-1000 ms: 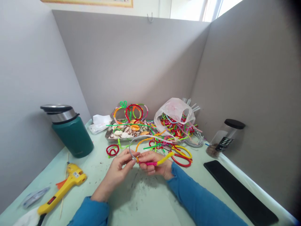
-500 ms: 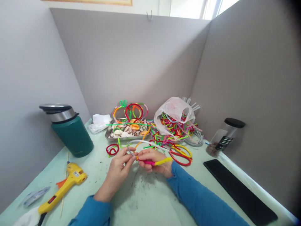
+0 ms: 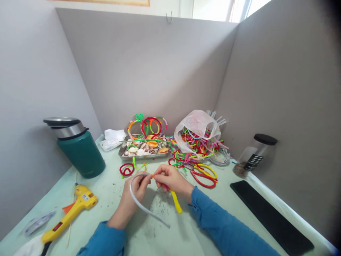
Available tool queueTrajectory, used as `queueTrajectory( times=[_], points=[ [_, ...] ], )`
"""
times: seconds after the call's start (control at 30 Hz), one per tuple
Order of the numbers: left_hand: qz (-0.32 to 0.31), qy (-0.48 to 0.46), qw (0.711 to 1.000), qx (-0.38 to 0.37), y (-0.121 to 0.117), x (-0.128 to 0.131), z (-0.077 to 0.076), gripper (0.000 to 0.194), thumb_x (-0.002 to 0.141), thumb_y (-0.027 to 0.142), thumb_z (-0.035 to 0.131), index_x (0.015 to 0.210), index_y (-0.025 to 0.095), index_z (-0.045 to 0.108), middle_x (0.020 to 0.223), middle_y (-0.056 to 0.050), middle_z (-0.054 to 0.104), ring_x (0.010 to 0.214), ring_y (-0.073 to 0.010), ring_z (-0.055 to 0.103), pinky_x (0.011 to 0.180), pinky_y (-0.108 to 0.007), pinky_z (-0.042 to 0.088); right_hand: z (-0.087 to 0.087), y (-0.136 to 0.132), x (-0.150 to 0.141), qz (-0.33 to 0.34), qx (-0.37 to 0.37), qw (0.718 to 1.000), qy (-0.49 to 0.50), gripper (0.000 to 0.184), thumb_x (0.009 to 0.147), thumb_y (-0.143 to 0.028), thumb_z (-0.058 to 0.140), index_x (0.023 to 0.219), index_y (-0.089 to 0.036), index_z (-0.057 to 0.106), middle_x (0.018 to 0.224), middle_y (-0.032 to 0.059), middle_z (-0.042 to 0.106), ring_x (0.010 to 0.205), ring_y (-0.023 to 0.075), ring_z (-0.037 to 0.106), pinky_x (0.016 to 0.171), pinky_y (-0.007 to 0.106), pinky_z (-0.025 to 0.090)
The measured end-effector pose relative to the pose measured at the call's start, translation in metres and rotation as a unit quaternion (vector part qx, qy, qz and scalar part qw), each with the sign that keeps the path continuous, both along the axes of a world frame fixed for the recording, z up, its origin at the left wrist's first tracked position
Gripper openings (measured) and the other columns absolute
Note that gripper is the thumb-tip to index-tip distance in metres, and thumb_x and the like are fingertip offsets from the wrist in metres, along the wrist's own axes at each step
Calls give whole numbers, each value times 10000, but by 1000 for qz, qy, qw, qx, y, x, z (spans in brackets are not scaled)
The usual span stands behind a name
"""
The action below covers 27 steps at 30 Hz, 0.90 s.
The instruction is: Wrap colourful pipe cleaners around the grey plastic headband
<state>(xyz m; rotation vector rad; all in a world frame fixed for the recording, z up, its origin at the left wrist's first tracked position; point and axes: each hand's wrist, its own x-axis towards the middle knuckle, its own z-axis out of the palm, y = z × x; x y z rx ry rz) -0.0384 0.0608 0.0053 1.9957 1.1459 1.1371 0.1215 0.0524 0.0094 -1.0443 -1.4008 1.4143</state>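
My left hand point(image 3: 131, 195) pinches a thin grey plastic headband point(image 3: 145, 209), whose bare end curves down over the table toward me. One end of the band is wrapped in yellow pipe cleaner point(image 3: 176, 203), then pink point(image 3: 167, 187). At the middle, a bit of orange pipe cleaner point(image 3: 152, 176) shows between both sets of fingertips. With thumb and finger closed, my right hand point(image 3: 174, 179) grips there, and the yellow end hangs below its palm. A short orange tip point(image 3: 145, 166) sticks up behind my left fingers.
Behind my hands stand a metal tray point(image 3: 145, 156) of shells with wrapped hoops, and a plastic bag point(image 3: 198, 121) of pipe cleaners. Scissors point(image 3: 204, 178) lie to the right, near a jar point(image 3: 252, 160) and a black strip point(image 3: 271, 217). Left are a green bottle point(image 3: 82, 153) and a yellow glue gun point(image 3: 69, 213).
The grey band has turned, its bare end swinging from the far side toward me. The yellow end now points down. The long orange strand is mostly hidden, and my right hand has risen slightly.
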Motion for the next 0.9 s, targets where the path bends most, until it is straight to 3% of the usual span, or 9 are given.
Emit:
queueTrajectory(
  times=[0.17,0.3,0.47,0.6,0.67,0.77,0.9],
  points=[
    [-16,-59,990,-128,-6,5,10,333,798,413,503,564,188,574,442,31,463,424,-111,418,451,-214,312,-4,-3,-5,-62,109,990,-61,38,749,-202,533,741,-167,520,536,-44,534,439,65,449,421,175,318],
    [-66,-134,963,-223,-6,5,7,363,800,455,497,601,162,575,355,68,346,340,-71,285,385,-203,220,-6,-6,-4,-81,171,978,-89,59,771,-228,531,768,-171,544,585,-32,534,508,79,461,461,187,316],
    [-137,-178,933,-281,-5,0,7,322,791,440,537,722,135,615,398,52,442,330,-43,285,367,-182,208,-3,-3,3,-31,145,989,-28,81,766,-246,545,783,-167,542,587,-34,530,504,83,476,479,196,350],
    [-138,-235,898,-346,-4,-3,15,475,805,549,435,940,126,603,604,-22,621,295,-44,318,314,-192,226,-4,-1,9,-24,153,988,-30,84,767,-242,547,787,-160,546,596,-30,530,507,83,479,488,198,361],
    [-144,-228,897,-351,-4,-6,18,500,808,550,430,976,112,601,545,-12,599,300,-53,337,319,-192,239,-4,-1,10,-28,171,983,-57,76,774,-234,537,786,-160,551,596,-28,529,495,77,451,478,195,344],
    [-147,-184,915,-328,-4,-10,19,399,777,471,547,929,112,630,402,51,483,310,-44,313,348,-172,231,-4,-3,11,-35,199,974,-98,72,778,-220,525,783,-158,562,600,-25,528,485,69,406,463,189,312],
    [-148,-142,923,-325,-3,-11,17,295,735,397,628,874,137,640,461,53,523,304,-21,273,343,-168,195,-3,-5,9,-31,222,966,-131,62,766,-191,520,767,-156,571,569,-39,473,485,65,372,453,182,286]
  ],
)
